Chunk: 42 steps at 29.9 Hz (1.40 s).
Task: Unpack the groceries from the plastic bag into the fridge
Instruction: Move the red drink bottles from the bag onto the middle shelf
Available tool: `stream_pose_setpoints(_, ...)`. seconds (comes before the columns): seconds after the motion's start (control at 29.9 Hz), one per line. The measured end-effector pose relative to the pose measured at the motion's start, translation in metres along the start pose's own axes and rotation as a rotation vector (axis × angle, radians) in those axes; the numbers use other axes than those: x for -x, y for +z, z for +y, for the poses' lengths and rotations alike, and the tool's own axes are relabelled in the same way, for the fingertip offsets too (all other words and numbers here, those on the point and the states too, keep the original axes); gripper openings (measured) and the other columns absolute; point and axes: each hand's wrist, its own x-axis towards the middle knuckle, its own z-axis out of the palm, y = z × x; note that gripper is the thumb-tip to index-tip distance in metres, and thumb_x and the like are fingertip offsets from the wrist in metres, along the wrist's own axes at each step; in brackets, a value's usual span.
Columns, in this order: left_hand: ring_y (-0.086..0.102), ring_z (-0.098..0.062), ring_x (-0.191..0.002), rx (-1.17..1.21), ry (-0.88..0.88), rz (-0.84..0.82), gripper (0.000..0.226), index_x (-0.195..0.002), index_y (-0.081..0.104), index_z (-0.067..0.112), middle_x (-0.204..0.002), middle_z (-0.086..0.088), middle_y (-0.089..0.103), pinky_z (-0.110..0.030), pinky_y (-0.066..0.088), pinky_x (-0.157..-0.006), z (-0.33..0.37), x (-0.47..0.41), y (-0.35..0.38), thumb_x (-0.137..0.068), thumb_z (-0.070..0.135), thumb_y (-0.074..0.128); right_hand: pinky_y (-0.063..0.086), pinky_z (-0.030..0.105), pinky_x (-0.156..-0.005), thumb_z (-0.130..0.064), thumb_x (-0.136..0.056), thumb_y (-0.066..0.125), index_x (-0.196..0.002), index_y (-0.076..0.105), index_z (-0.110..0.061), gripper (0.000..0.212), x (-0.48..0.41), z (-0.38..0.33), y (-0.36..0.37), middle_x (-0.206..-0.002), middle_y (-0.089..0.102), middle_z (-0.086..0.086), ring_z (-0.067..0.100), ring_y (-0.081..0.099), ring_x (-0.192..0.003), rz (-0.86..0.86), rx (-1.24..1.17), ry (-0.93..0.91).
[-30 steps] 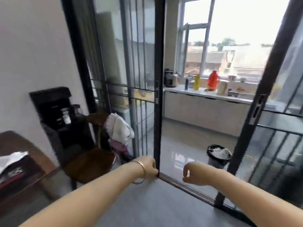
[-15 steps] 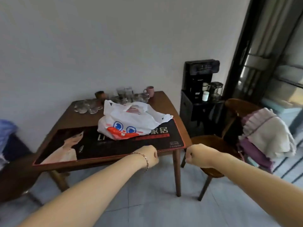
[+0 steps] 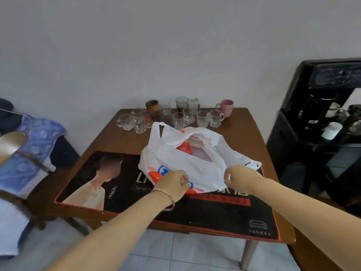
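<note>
You're facing a brown wooden table (image 3: 248,132) pushed against a plain grey-white wall (image 3: 175,45). A black printed mat with a red border (image 3: 214,216) covers the table's near half. A cluster of clear glass mugs (image 3: 179,120) sits along its far edge, with a pink ceramic mug (image 3: 226,107) at the far-right corner. A black dispenser cabinet (image 3: 289,145) stands right of the table, and a blue patterned cloth (image 3: 37,141) is draped over dark furniture to its left. The pale grey tiled floor (image 3: 185,255) shows under the table. The light is soft and even.
</note>
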Motion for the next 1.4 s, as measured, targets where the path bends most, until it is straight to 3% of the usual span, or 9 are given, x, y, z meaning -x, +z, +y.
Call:
stream_pose_setpoints(0.27, 0.043, -0.018, -0.125, -0.101, 0.146, 0.213, 0.037, -0.129, 0.053, 0.019, -0.135, -0.001, 0.047, -0.030, 0.034, -0.106, -0.050, -0.117, -0.018, -0.092, 0.015, 0.050, 0.032, 0.033, -0.109, -0.028, -0.099, 0.039, -0.138, 0.042, -0.019, 0.040, -0.118, -0.036, 0.021, -0.145, 0.041, 0.003, 0.022, 0.041, -0.130, 0.069, -0.178, -0.065)
stream_pose_setpoints(0.43, 0.004, -0.015, -0.146, -0.533, 0.304, -0.098, 0.045, -0.138, 0.040, 0.029, -0.153, 0.007, 0.028, -0.048, -0.005, -0.116, -0.084, -0.174, -0.025, -0.099, 0.043, 0.021, 0.028, 0.029, -0.112, -0.015, -0.100, 0.035, -0.135, 0.049, -0.021, 0.038, -0.149, -0.066, 0.050, -0.141, 0.048, 0.001, 0.020, 0.044, -0.127, -0.140, -0.261, -0.166)
stream_pose_setpoints(0.6, 0.051, -0.014, -0.114, -0.587, 0.319, -0.135, 0.045, -0.078, 0.075, 0.022, -0.098, 0.005, 0.065, -0.039, -0.005, -0.114, -0.147, -0.182, -0.024, -0.091, 0.047, 0.041, 0.040, 0.027, -0.102, -0.028, -0.097, 0.044, -0.119, 0.062, -0.022, 0.029, -0.156, -0.073, 0.070, -0.123, 0.062, -0.006, 0.014, 0.054, -0.111, -0.337, -0.233, -0.092)
stream_pose_setpoints(0.7, 0.036, -0.020, -0.127, -0.551, 0.165, -0.054, 0.032, -0.040, 0.063, 0.032, -0.118, 0.005, 0.065, -0.046, 0.007, -0.108, -0.179, -0.172, -0.030, -0.061, 0.055, 0.071, 0.043, 0.024, -0.098, -0.029, -0.094, 0.052, -0.111, 0.068, -0.021, 0.025, -0.156, -0.072, 0.079, -0.114, 0.067, -0.007, 0.011, 0.059, -0.105, -0.356, -0.302, -0.053)
stream_pose_setpoints(0.77, 0.002, -0.022, -0.141, -0.431, -0.013, -0.094, 0.024, -0.061, 0.068, 0.036, -0.154, 0.005, 0.025, -0.054, 0.003, -0.110, -0.187, -0.164, -0.030, -0.063, 0.059, 0.073, 0.045, 0.023, -0.096, -0.029, -0.092, 0.055, -0.106, 0.070, -0.021, 0.022, -0.157, -0.073, 0.086, -0.110, 0.068, -0.008, 0.009, 0.060, -0.100, -0.371, -0.335, -0.029)
stream_pose_setpoints(0.87, -0.017, -0.025, -0.142, -0.237, -0.232, -0.139, 0.041, -0.108, 0.063, 0.035, -0.154, 0.003, -0.024, -0.054, 0.009, -0.115, -0.192, -0.164, -0.024, -0.071, 0.051, 0.072, 0.045, 0.022, -0.096, -0.030, -0.091, 0.056, -0.106, 0.069, -0.022, 0.021, -0.162, -0.078, 0.094, -0.110, 0.067, -0.008, 0.008, 0.059, -0.098, -0.411, -0.334, -0.032)
stream_pose_setpoints(1.07, 0.009, -0.026, -0.139, -0.037, -0.204, -0.084, 0.067, -0.141, 0.037, 0.019, -0.156, 0.003, -0.007, -0.029, 0.028, -0.111, -0.178, -0.163, -0.016, -0.080, 0.000, 0.060, 0.046, 0.022, -0.081, -0.035, -0.091, 0.054, -0.107, 0.067, -0.024, 0.023, -0.177, -0.090, 0.090, -0.090, 0.055, -0.011, 0.009, 0.052, -0.085, -0.398, -0.316, 0.066)
stream_pose_setpoints(1.27, 0.025, -0.028, -0.125, -0.143, -0.317, -0.001, 0.070, -0.139, 0.026, 0.011, -0.151, -0.001, 0.007, -0.030, 0.034, -0.103, -0.174, -0.174, -0.050, -0.079, 0.004, 0.061, 0.048, 0.035, -0.092, -0.048, -0.089, 0.053, -0.133, 0.045, -0.016, 0.055, -0.234, -0.145, 0.089, -0.127, 0.055, 0.006, 0.024, 0.056, -0.113, -0.206, -0.474, 0.243)
stream_pose_setpoints(1.4, 0.042, -0.028, -0.120, -0.400, -0.325, 0.075, 0.076, -0.145, 0.016, 0.012, -0.154, -0.002, 0.006, -0.030, 0.040, -0.098, -0.167, -0.176, -0.083, -0.084, 0.015, 0.060, 0.047, 0.035, -0.091, -0.047, -0.075, 0.067, -0.122, 0.050, -0.015, 0.059, -0.254, -0.169, 0.099, -0.124, 0.057, 0.006, 0.026, 0.055, -0.114, -0.267, -0.323, 0.188)
